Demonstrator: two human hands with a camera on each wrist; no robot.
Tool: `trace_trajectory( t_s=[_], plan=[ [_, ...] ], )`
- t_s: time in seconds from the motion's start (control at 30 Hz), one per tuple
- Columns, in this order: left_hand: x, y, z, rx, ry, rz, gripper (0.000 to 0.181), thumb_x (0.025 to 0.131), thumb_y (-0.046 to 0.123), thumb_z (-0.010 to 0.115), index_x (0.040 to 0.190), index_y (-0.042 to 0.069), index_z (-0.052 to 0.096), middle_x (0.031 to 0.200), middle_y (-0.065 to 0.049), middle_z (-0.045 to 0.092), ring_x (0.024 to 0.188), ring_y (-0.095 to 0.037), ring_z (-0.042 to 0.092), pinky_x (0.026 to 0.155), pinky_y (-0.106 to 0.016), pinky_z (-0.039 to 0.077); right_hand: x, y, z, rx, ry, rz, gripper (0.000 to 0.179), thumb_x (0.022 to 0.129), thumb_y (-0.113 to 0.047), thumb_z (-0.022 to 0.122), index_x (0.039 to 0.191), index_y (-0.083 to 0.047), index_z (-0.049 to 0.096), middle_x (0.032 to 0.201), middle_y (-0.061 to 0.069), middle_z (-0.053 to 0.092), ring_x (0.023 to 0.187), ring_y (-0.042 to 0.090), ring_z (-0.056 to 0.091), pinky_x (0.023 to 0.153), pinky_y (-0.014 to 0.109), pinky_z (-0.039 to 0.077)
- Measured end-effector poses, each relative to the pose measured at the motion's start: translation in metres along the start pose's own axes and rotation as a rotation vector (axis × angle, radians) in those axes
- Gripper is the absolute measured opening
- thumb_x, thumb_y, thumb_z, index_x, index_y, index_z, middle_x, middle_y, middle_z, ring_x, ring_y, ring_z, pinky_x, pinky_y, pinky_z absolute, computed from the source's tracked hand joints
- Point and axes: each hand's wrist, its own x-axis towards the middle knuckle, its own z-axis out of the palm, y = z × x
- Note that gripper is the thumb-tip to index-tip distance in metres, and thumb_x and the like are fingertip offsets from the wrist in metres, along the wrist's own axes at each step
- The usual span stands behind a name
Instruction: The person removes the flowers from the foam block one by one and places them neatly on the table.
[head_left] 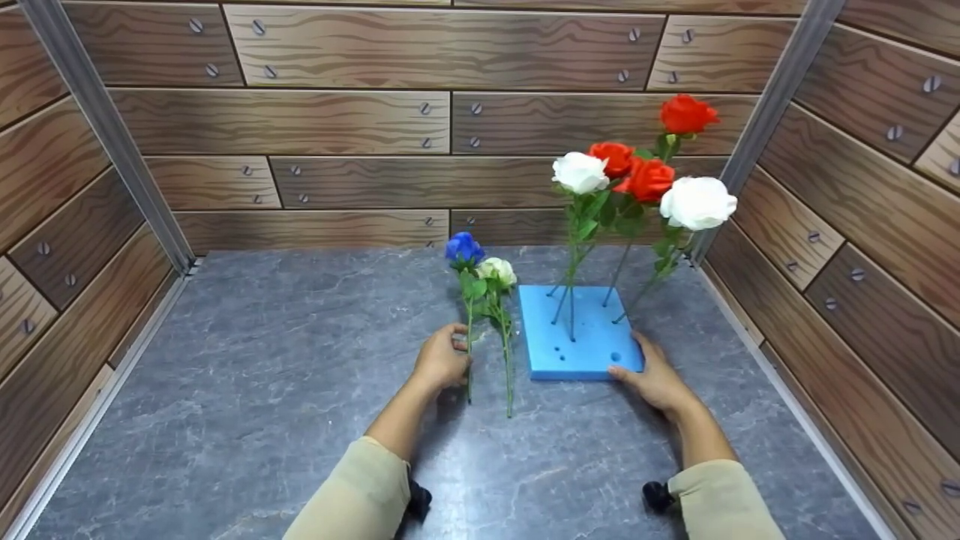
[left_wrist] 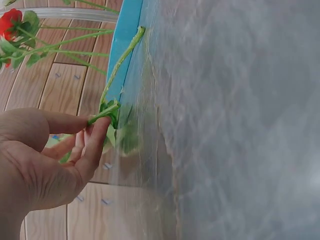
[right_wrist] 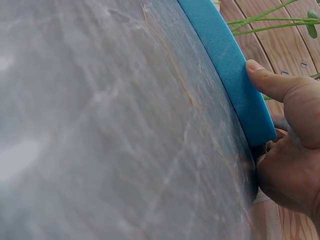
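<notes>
My left hand (head_left: 441,360) pinches the green stem of a blue rose (head_left: 464,247) between thumb and fingers. In the left wrist view, the cut end of that stem (left_wrist: 111,110) sticks out past the fingertips. Just right of it, a pale cream rose (head_left: 497,271) lies on the table. My right hand (head_left: 656,379) grips the near right corner of a light blue foam block (head_left: 589,366), thumb on top and fingers along the side. Three red roses (head_left: 686,115) and two white roses (head_left: 699,203) rise from holes in the block, leaning in different directions.
Several holes (head_left: 615,357) show in the near part of the block. Beneath everything is a grey marbled tabletop (head_left: 300,337). Wood-patterned panels (head_left: 337,120) enclose it at the back and both sides, with metal posts (head_left: 112,135) at the corners.
</notes>
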Motion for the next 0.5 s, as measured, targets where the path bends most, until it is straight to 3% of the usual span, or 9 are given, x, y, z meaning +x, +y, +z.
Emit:
trace_trajectory(
  t_s=[0.23, 0.5],
  plan=[
    [0.0010, -0.0030, -0.0030, -0.034, -0.015, -0.084, 0.053, 0.090, -0.006, 0.065, 0.140, 0.006, 0.053, 0.114, -0.014, 0.062, 0.092, -0.024, 0.068, 0.062, -0.036, 0.064, -0.0012, -0.0011, -0.0007, 0.017, -0.017, 0.008, 0.108, 0.093, -0.048, 0.069, 0.162, -0.009, -0.004, 0.166, 0.028, -0.007, 0.154, 0.051, -0.003, 0.125, 0.066, 0.007],
    [0.0036, -0.0068, -0.0024, -0.025, -0.025, -0.093, 0.050, 0.089, -0.006, 0.064, 0.138, 0.000, 0.055, 0.115, -0.018, 0.063, 0.089, -0.024, 0.068, 0.061, -0.034, 0.064, -0.0003, 0.0001, -0.0005, 0.015, -0.014, 0.004, 0.109, 0.092, -0.048, 0.070, 0.162, -0.010, -0.004, 0.166, 0.029, -0.008, 0.154, 0.051, -0.003, 0.124, 0.067, 0.007]
  ],
)
